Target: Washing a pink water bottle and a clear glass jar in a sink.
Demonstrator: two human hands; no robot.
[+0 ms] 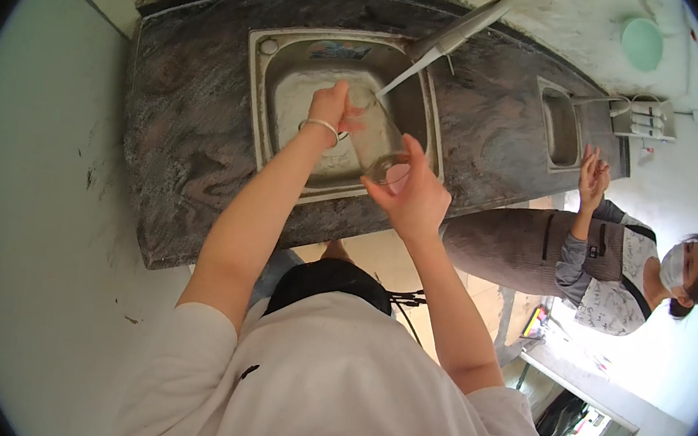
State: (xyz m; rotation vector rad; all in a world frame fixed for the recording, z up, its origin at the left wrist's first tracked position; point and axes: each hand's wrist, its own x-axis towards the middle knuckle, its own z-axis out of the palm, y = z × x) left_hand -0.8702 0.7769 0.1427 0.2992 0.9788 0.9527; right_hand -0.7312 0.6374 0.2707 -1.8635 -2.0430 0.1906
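A tall clear tumbler is tilted over the metal sink, held between my two hands. My right hand grips its nearer end, with thumb and fingers spread around the round base. My left hand, with a pale bangle at the wrist, is closed at the tumbler's left side near the far end. Some of its fingers are blurred or show through the clear wall. From the grey faucet, a white stream of water runs down toward the tumbler's far end.
The sink is set in a dark marbled countertop. Farther right is a smaller sink, with a white rack beyond it. A masked person in an apron stands at the counter on the right, hands raised. A green basin hangs on the wall.
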